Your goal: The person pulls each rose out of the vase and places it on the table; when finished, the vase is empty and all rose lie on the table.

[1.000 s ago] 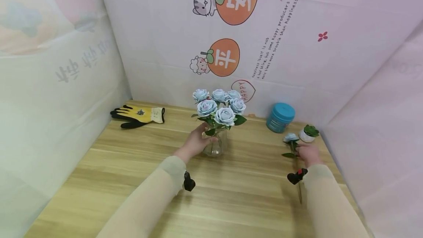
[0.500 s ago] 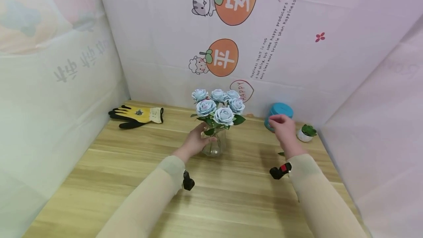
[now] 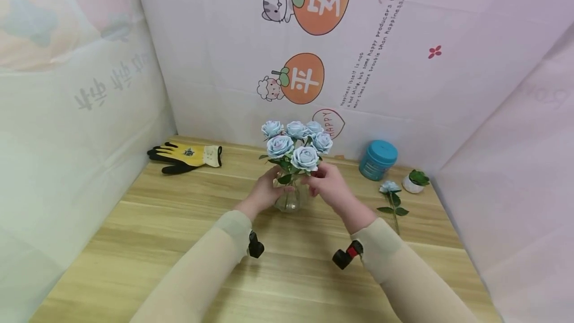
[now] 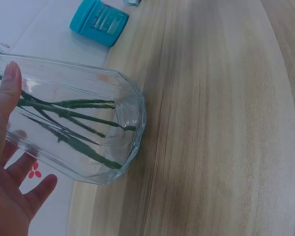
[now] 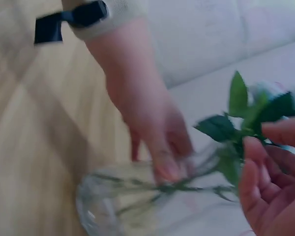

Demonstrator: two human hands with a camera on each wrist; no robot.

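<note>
Since the earlier frame the right hand (image 3: 331,184) has swung in: left hand (image 3: 263,193) curled round the glass vase (image 3: 290,205) on the table (image 3: 287,273) (probably slick, breakable, best held low), right fingers bent at the roses' (image 3: 305,157) leaves (image 5: 219,127), pinch unclear.

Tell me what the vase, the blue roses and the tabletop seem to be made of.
Vase: probably glass, perhaps clear plastic, glossy; stems show through it.
Roses: matt, likely artificial, perhaps fabric; they look nearly alike.
Tabletop: smooth wood or laminate; the streaky grain suits either.
</note>
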